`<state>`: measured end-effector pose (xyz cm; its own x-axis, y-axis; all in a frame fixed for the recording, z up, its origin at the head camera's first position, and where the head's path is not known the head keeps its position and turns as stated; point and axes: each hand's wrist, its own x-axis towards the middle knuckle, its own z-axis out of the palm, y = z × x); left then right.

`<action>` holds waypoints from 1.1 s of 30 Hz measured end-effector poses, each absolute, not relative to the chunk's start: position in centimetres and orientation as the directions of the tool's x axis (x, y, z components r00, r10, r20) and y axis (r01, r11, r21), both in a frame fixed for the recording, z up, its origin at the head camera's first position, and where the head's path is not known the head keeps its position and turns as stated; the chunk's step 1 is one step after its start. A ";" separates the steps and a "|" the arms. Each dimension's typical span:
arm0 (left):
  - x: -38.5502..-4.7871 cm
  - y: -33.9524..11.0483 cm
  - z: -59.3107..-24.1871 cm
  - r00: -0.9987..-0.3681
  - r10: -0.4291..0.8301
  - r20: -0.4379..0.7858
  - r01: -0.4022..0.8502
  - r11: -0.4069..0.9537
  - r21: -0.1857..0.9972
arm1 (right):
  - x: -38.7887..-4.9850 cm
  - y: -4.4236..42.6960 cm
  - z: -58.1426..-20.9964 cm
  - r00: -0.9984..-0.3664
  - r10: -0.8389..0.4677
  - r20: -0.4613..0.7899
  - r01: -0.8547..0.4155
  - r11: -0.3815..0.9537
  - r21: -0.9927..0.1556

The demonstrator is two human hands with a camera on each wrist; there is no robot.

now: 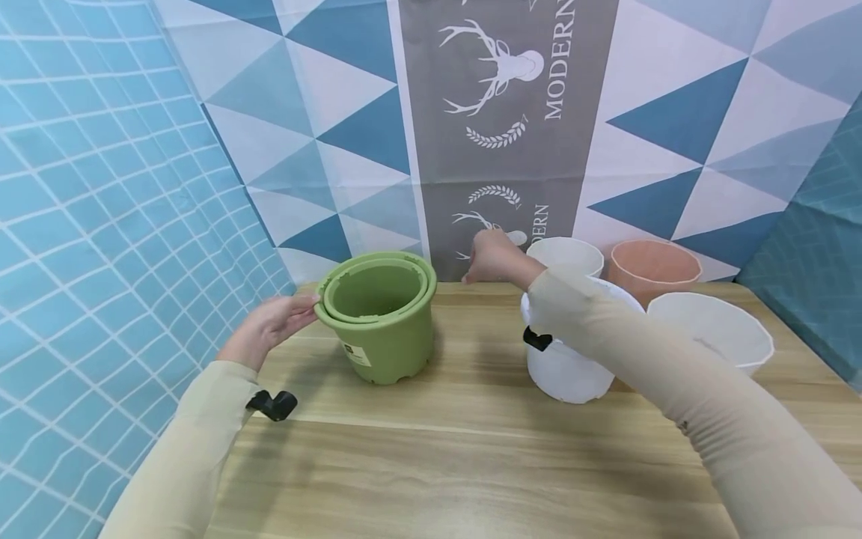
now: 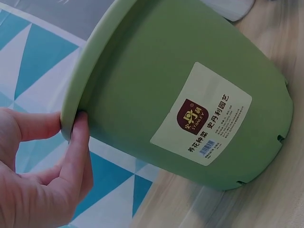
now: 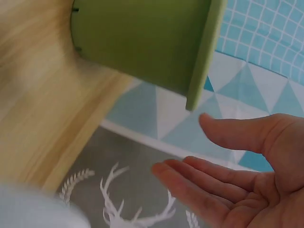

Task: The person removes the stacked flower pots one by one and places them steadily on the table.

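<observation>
A green plastic flower pot stands upright at the back left of the table, with a second green pot nested inside it. My left hand pinches the rim on its left side; the left wrist view shows thumb and fingers on either side of that rim, beside a white label. To the right of the green pots my right hand is in the air, holding nothing. In the right wrist view its thumb and fingers are spread apart, just short of the rim.
Under my right forearm stands a white pot. Behind and right of it are another white pot, a terracotta-coloured pot and a wide white pot. Patterned cloth hangs behind the wooden table.
</observation>
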<state>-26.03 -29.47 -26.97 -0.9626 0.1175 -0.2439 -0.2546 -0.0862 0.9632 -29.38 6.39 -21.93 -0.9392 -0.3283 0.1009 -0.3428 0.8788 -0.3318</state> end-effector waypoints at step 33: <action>-26.0 -29.3 -26.2 -0.937 0.097 -0.336 -0.346 -0.111 0.932 | -31.2 -1.9 -23.2 -0.951 -0.273 0.145 -0.308 0.878 -0.365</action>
<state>-25.96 -29.31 -26.22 -0.9367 0.0968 -0.3365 -0.3461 -0.1108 0.9316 -31.22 -1.95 -23.16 -0.9509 -0.2732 0.1454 -0.3082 0.8784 -0.3653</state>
